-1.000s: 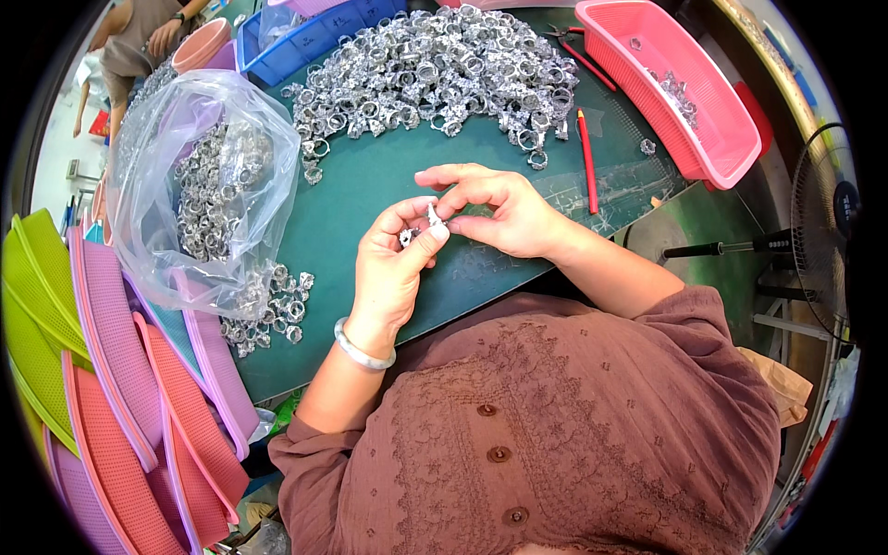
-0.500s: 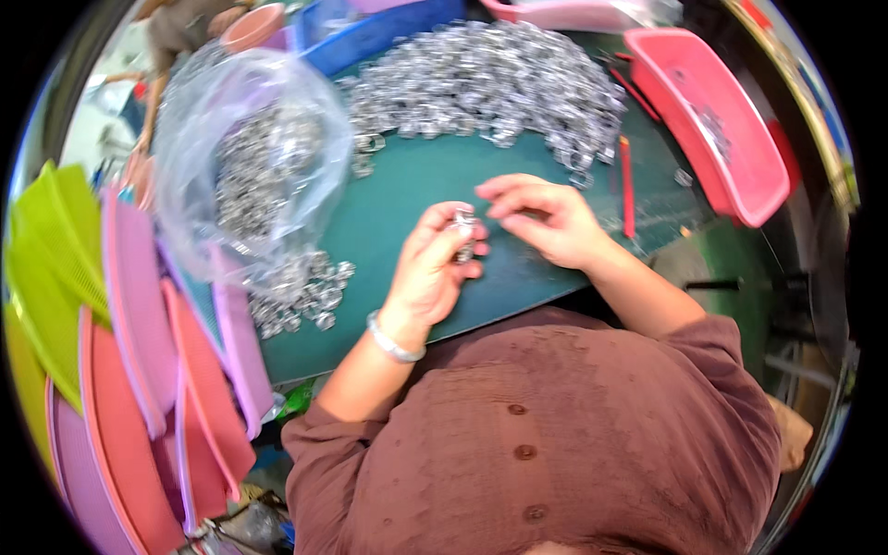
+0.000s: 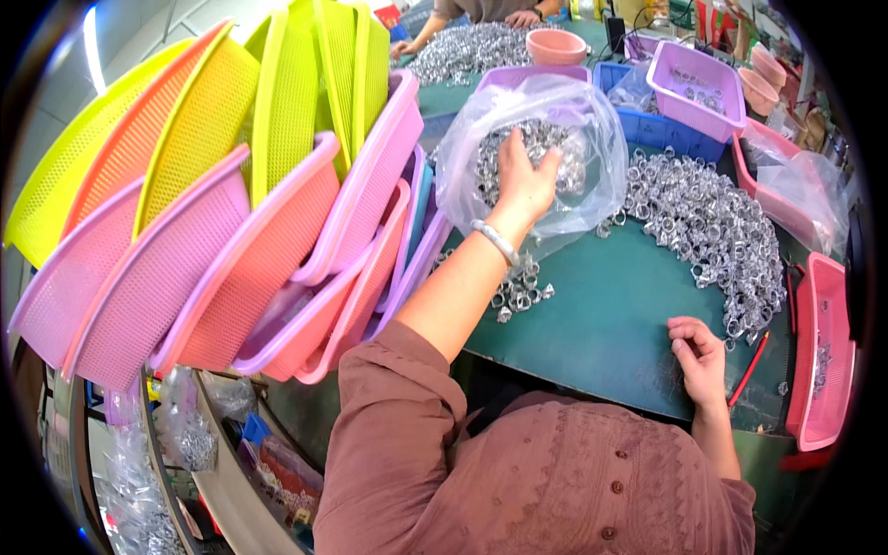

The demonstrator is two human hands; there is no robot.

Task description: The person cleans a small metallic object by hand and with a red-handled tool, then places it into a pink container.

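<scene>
My left hand [image 3: 525, 180] reaches into a clear plastic bag [image 3: 601, 129] of small silver metal rings [image 3: 564, 139]. Its thumb and fingers are spread apart, and the fingertips touch the rings. Beside the bag, a few loose rings [image 3: 521, 294] lie on the green table [image 3: 592, 319]. Near the table's front edge at the right, my right hand [image 3: 700, 361] is held with its fingers curled and the thumb against them; whether anything is between them is hidden. A large pile of rings [image 3: 708, 231] spreads beyond it, and a red stick-like tool [image 3: 749, 368] lies just to its right.
Stacked green, orange and purple plastic baskets [image 3: 259, 231] rise at the left. A pink tray [image 3: 823, 356] with a few rings stands at the right. Blue [image 3: 671, 129] and purple bins [image 3: 696, 92] sit behind the pile. Across the table, a person's hand [image 3: 523, 18] rests near another ring pile [image 3: 472, 51].
My left hand has gone from the table's middle, where it held silver rings, into the bag. My right hand has drawn apart and curled. The view has swung left.
</scene>
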